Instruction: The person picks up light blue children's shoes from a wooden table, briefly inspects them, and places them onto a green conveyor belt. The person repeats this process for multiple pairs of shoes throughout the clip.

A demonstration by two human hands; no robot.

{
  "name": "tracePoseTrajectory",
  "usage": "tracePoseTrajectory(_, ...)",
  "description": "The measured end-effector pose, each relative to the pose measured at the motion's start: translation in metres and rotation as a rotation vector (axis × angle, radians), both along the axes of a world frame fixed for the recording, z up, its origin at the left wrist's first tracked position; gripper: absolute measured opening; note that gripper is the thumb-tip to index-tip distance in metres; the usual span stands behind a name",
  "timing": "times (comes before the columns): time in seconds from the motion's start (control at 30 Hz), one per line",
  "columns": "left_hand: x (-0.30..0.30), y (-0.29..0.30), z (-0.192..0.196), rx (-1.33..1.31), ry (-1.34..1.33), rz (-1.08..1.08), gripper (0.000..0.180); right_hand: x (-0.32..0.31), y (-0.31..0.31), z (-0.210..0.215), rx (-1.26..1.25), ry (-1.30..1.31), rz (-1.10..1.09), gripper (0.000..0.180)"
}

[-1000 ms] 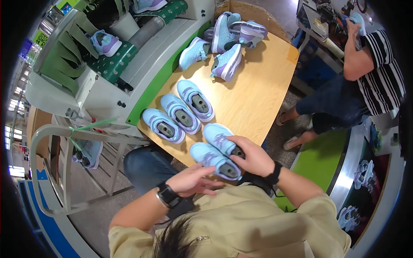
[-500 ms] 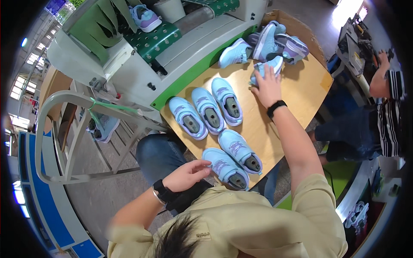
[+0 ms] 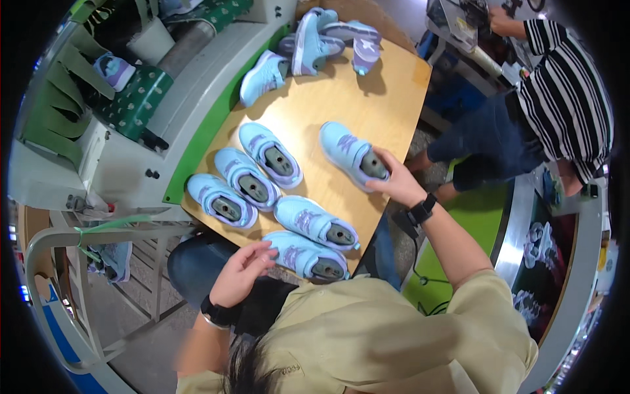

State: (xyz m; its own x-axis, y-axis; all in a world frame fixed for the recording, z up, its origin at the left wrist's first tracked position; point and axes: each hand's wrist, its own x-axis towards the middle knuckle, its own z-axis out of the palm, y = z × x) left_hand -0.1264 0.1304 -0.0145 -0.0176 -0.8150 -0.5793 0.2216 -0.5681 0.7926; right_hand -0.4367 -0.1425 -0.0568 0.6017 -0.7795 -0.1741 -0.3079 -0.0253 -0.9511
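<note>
My right hand (image 3: 398,178) grips a light blue and lilac sneaker (image 3: 346,148) by its heel, over the right part of a wooden tabletop (image 3: 394,98). A dark grey form fills the shoe's opening. My left hand (image 3: 241,271) is bent with its fingers apart, beside the toe of the nearest sneaker (image 3: 303,253); whether the fingertips touch it I cannot tell. Just beyond that shoe lies another sneaker (image 3: 316,222). Three more matching shoes stand side by side at the left: a near one (image 3: 222,199), a middle one (image 3: 246,176) and a far one (image 3: 269,152).
At the table's far end several sneakers (image 3: 308,43) are heaped by a cardboard sheet (image 3: 367,14). Left of the table runs a machine with a green conveyor belt (image 3: 134,98). A metal rail frame (image 3: 39,253) stands near my left. A person in a striped shirt (image 3: 564,85) works at the right.
My right hand has drawn a sneaker from the far pile toward me. My left hand stays near the closest shoe. The whole view has shifted and turned.
</note>
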Motion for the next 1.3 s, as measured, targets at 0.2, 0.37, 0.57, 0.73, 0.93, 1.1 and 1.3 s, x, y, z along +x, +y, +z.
tracePoseTrajectory(0.2,-0.011,-0.018,0.003,-0.088,-0.141,-0.157,0.037,0.009,0.079,0.0,-0.046,0.023,0.132,0.079)
tracePoseTrajectory(0.37,-0.013,-0.022,0.011,-0.098,-0.151,-0.094,0.04,0.004,0.074,-0.004,0.089,-0.075,-0.023,0.076)
tracePoseTrajectory(0.57,-0.037,-0.055,0.024,-0.426,0.341,0.164,0.076,0.068,0.077,0.095,0.114,-0.321,0.295,0.094)
tracePoseTrajectory(0.73,0.023,-0.1,0.06,-0.592,0.649,0.242,0.089,0.123,0.024,0.093,-0.267,-0.057,0.381,0.079)
tracePoseTrajectory(0.93,0.172,-0.174,0.09,-0.757,0.692,0.643,0.085,0.195,0.016,0.0,-0.43,-0.007,0.422,0.074)
tracePoseTrajectory(1.1,0.208,-0.199,0.076,-0.764,0.965,0.797,0.072,0.185,-0.027,0.034,0.075,-0.075,0.123,0.065)
tracePoseTrajectory(1.3,0.167,-0.161,0.076,-0.813,1.009,0.606,0.072,0.255,-0.111,0.171,-0.572,-0.4,0.069,0.054)
